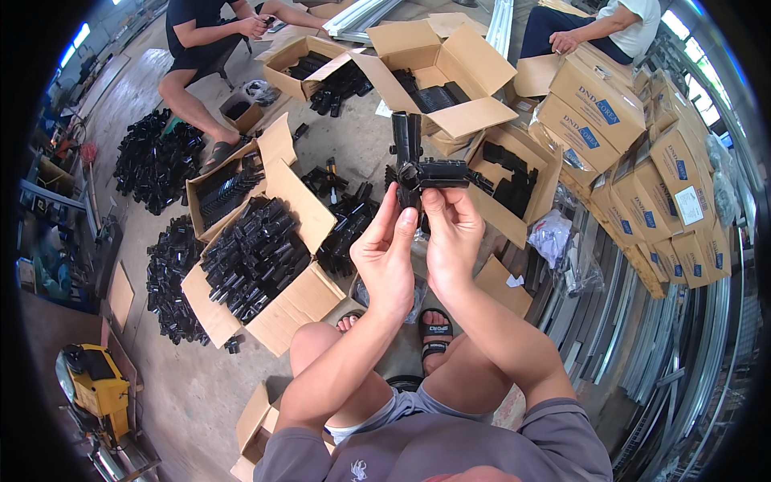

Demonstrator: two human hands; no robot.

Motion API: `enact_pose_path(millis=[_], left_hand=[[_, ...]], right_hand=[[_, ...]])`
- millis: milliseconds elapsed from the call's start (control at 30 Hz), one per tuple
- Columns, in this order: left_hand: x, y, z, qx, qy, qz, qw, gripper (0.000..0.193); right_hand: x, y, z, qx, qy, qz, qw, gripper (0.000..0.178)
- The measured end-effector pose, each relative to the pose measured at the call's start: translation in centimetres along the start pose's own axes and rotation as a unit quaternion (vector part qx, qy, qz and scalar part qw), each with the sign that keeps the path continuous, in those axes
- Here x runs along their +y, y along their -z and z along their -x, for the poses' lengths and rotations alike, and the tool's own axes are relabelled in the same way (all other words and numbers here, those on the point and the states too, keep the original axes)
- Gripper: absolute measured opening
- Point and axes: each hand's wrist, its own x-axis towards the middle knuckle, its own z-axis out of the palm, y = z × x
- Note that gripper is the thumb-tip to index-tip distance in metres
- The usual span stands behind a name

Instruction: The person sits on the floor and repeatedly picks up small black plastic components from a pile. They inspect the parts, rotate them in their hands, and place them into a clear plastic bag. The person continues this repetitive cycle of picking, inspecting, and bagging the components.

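Observation:
Up in front of me, both hands hold a black pipe joint (408, 145) with one arm pointing away and another arm pointing right. My left hand (389, 251) pinches its near end between thumb and fingers. Just beside it, my right hand (452, 233) is closed on the underside of the right-pointing arm. Some fingers are hidden behind the joint. Below and left of my hands, an open carton (291, 313) is heaped with black pipe joints (255, 253). More loose black joints (351, 221) lie on the floor close to my left hand.
Farther off stand open cartons (466, 68) with black parts. Piles of joints (161, 157) lie at left, near a seated person (213, 48). At right are stacked cartons (594, 112), another seated person (598, 28) and long metal bars (618, 321). A yellow machine (100, 390) stands lower left.

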Motion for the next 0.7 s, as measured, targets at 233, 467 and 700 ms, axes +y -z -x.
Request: enact_pose_path(millis=[233, 467, 700], left_hand=[[0.4, -0.3, -0.1, 0.008, 0.005, 0.012, 1.000, 0.044], [0.2, -0.6, -0.1, 0.006, 0.017, 0.013, 1.000, 0.044], [-0.2, -0.3, -0.2, -0.005, 0.033, 0.054, 0.998, 0.044]], right_hand=[[0.0, -0.3, -0.7, -0.009, 0.026, 0.013, 1.000, 0.013], [-0.1, 0.3, -1.0, -0.002, -0.029, -0.004, 1.000, 0.016], [-1.0, 0.1, -0.1, -0.036, -0.021, 0.045, 0.998, 0.018]])
